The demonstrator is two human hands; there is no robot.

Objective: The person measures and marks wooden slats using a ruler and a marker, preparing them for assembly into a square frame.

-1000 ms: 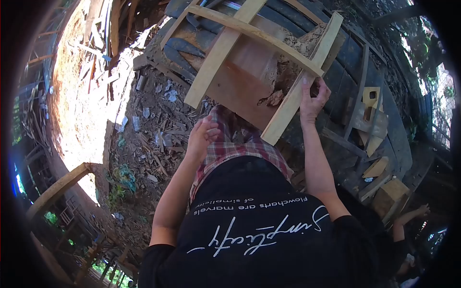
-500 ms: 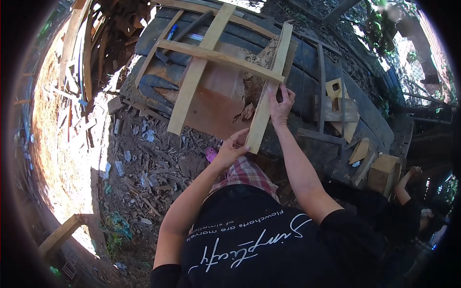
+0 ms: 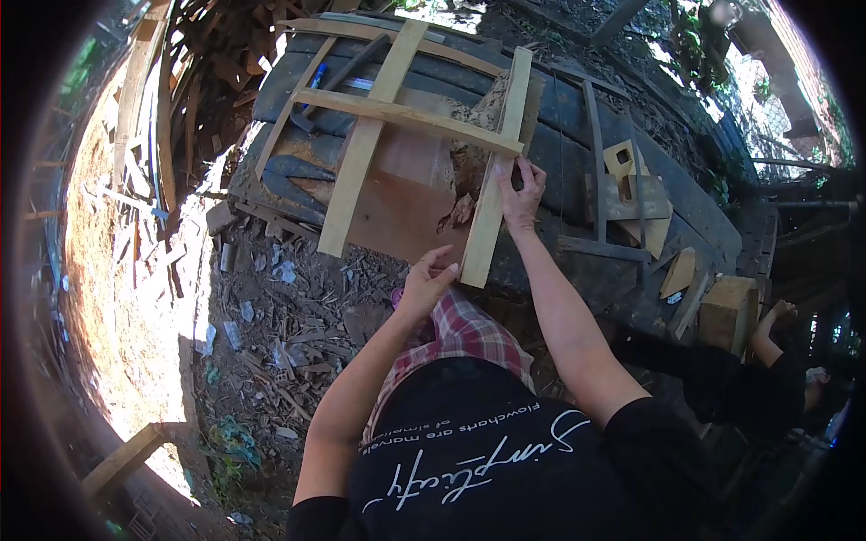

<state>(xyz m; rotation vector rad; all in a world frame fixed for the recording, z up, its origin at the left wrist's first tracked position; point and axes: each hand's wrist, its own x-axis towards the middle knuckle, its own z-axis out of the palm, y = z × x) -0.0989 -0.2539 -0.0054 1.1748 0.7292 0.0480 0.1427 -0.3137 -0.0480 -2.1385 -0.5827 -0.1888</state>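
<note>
Left hand (image 3: 428,287) has moved in from beside the work to the lower end of the right-hand pale, flat wooden board (image 3: 496,194). At left, a dark long-handled tool (image 3: 354,65) lies near a blue pen-like object (image 3: 320,74) on the dark planked surface (image 3: 564,203). Next, a pale, flat left-hand board (image 3: 361,171) slants past a reddish-brown sheet (image 3: 397,212). One narrow pale wooden strip (image 3: 424,117) crosses both boards. The left hand is partly open, its thumb at the right-hand board's lower-left edge; firmness of grip cannot be told. The right hand (image 3: 521,197) is partly curled, thumb against that board just below the strip's end. Further right lies a pale wooden piece with a squarish hole (image 3: 622,185).
</note>
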